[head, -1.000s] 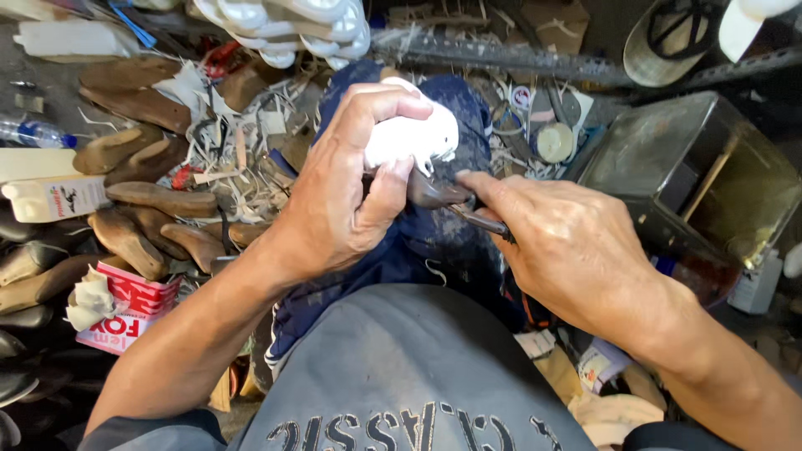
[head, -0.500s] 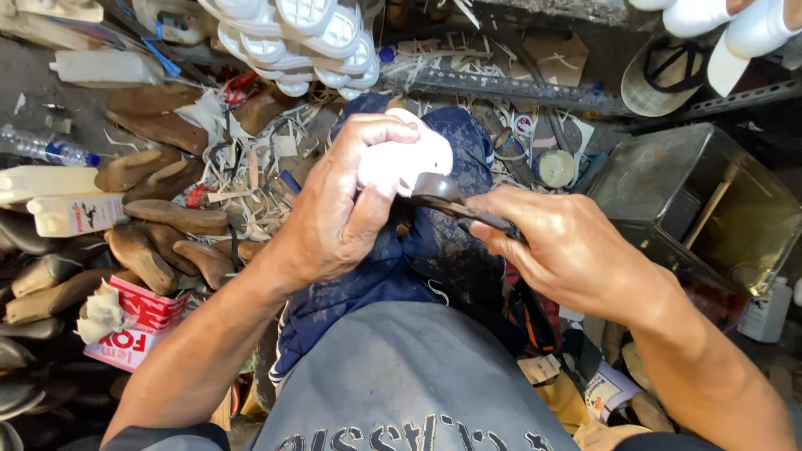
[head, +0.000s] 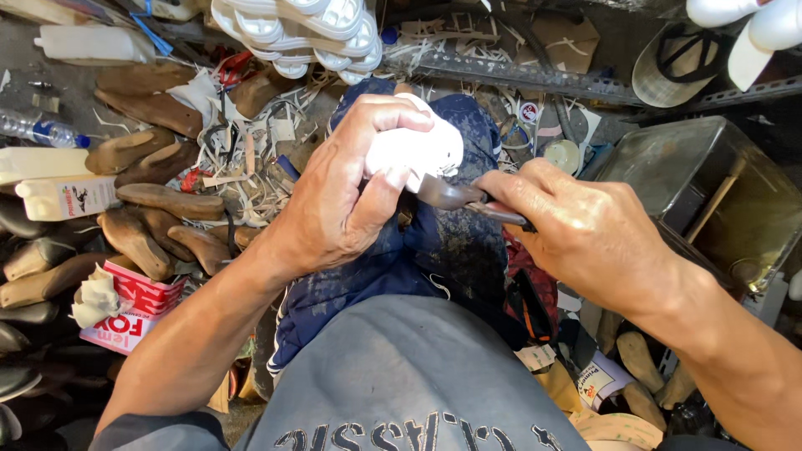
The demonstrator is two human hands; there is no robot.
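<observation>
Left hand is gripping a white shoe sole in a closed fist, fingers curling over its top and thumb pressing from below, and is bracing it against a knee wrapped in dark blue cloth. Right hand is closing tight round the handle of a knife, whose dark blade is meeting the lower edge of the sole just beside the left thumb. Sole is sitting high over the knee, at the middle of the view, clear of the floor. Handling, as judged: the edge appears to be getting trimmed; the blade is working very near the thumb, so short, shallow strokes angled away from that thumb would be serving best, with the sole being turned in the fist, not the knife being swung. The knee is giving the support; keeping the sole pressed firm against the cloth would be steadying the cut. How sharp the blade is cannot be told. Surroundings: wooden shoe lasts are lying in a heap at the left; a row of white soles is lying stacked at the top; pale trimmings are littering the floor; a metal tin is standing at the right; a plastic bottle is lying at far left.
</observation>
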